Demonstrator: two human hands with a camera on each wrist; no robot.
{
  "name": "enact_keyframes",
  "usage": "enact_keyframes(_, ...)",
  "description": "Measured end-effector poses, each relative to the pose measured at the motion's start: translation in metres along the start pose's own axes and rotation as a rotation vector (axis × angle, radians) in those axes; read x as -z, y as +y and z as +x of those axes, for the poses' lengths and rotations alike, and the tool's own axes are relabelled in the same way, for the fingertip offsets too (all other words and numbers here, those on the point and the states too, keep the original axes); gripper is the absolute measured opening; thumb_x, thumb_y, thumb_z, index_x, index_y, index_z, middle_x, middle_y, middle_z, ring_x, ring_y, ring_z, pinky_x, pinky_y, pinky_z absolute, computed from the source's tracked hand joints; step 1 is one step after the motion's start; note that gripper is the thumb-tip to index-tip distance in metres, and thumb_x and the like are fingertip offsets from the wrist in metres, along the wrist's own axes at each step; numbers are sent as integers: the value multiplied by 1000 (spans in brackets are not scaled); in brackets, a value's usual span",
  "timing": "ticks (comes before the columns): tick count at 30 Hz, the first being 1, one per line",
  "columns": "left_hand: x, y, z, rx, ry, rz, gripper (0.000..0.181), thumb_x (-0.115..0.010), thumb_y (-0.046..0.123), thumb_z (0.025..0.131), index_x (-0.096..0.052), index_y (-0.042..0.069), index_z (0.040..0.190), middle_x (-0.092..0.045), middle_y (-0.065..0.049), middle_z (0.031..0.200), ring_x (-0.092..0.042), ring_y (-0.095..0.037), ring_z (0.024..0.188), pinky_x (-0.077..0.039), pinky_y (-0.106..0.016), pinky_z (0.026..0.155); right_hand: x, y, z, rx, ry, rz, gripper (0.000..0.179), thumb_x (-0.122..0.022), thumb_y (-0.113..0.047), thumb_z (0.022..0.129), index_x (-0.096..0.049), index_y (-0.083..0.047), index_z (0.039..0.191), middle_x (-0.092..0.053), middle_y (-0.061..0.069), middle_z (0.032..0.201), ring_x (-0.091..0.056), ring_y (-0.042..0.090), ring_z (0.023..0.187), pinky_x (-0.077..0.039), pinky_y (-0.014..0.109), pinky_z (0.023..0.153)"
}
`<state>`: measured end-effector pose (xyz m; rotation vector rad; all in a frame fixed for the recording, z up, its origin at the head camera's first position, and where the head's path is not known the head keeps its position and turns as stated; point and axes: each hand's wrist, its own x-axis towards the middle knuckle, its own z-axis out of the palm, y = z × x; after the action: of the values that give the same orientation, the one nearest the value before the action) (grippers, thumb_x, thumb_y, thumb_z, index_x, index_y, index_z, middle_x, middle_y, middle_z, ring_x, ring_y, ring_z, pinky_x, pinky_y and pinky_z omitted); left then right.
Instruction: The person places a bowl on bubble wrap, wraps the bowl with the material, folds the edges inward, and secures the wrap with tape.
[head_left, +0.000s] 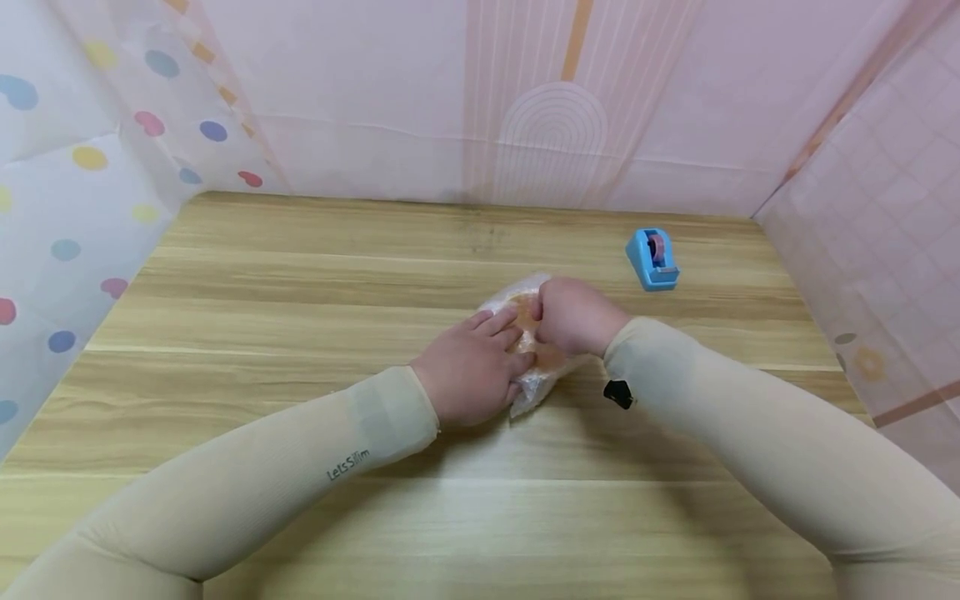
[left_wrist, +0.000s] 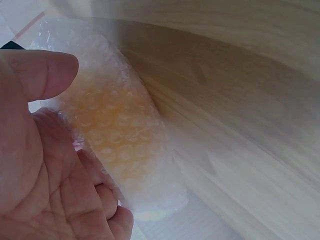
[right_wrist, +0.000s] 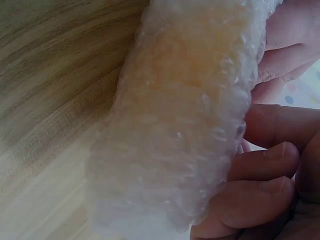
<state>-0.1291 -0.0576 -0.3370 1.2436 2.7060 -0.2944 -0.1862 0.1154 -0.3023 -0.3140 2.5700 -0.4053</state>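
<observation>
A bundle of clear bubble wrap (head_left: 534, 390) lies at the middle of the table, wrapped around something orange. Its bubbles blur the orange thing's shape, so I cannot tell its kind. The left hand (head_left: 471, 371) rests on the bundle from the left, fingers spread across its top. From the right, the right hand (head_left: 576, 317) grips the wrap with curled fingers. In the left wrist view, the thumb (left_wrist: 55, 75) sits by the near side of the wrap (left_wrist: 117, 135). Bent fingers (right_wrist: 250, 200) meet the wrap's side (right_wrist: 170, 135) in the right wrist view.
A blue tape dispenser (head_left: 652, 260) with a pinkish roll stands at the back right of the wooden table (head_left: 337, 275). Patterned sheets (head_left: 360, 100) border the table at the back and sides. A small black piece (head_left: 618, 394) shows beneath the right cuff.
</observation>
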Motion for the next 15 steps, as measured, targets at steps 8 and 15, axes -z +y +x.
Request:
enact_keyframes(8, -2, 0, 3, 6, 30, -20, 48, -45, 41, 109, -58, 23, 152, -49, -14, 162, -31, -35, 160, -27, -50, 132, 6, 3, 5, -17, -71, 69, 19, -68, -8, 97, -62, -9, 79, -53, 1, 75, -52, 17, 66, -46, 26, 58)
enact_keyframes(15, -1, 0, 4, 6, 42, -24, 45, -47, 41, 109, -61, 23, 148, -52, -13, 161, -33, -35, 159, -28, -51, 132, 3, 3, 9, 2, -80, -24, 33, -69, -6, 93, -52, -15, 66, -45, -3, 64, -45, 13, 58, -41, 24, 54)
